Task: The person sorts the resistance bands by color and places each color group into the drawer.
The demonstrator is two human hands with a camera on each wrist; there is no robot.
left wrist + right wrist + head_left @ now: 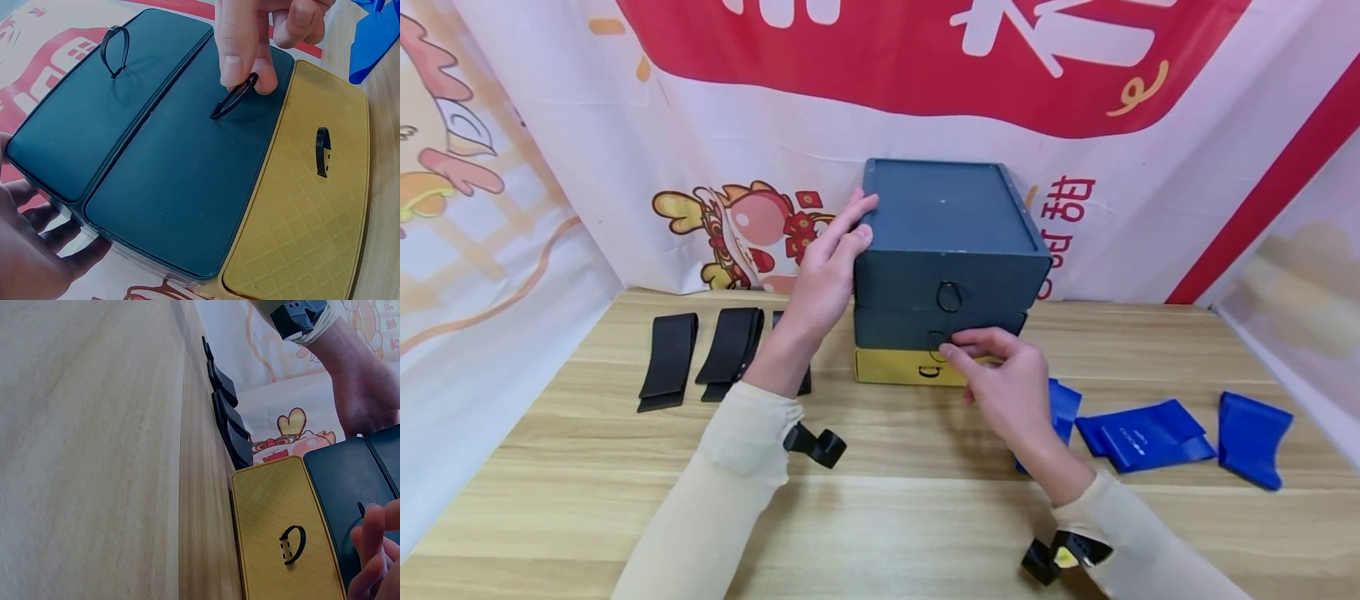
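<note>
A stack of three drawers stands against the back sheet: a dark teal top drawer (895, 282), a dark teal middle drawer (887, 327) and a yellow bottom drawer (880, 365). Each front bears a black loop handle. My right hand (1009, 385) pinches the middle drawer's loop handle (232, 103) between thumb and finger. My left hand (826, 279) rests against the left side of the stack with fingers extended, as the left wrist view also shows. All three fronts look closed, roughly flush. The right hand partly hides the yellow front in the head view.
Folded black bands (670, 354) lie on the wooden table (880, 517) to the left of the stack. Folded blue bands (1150, 435) lie to the right, one partly behind the right hand. A printed sheet (760, 142) hangs directly behind the stack.
</note>
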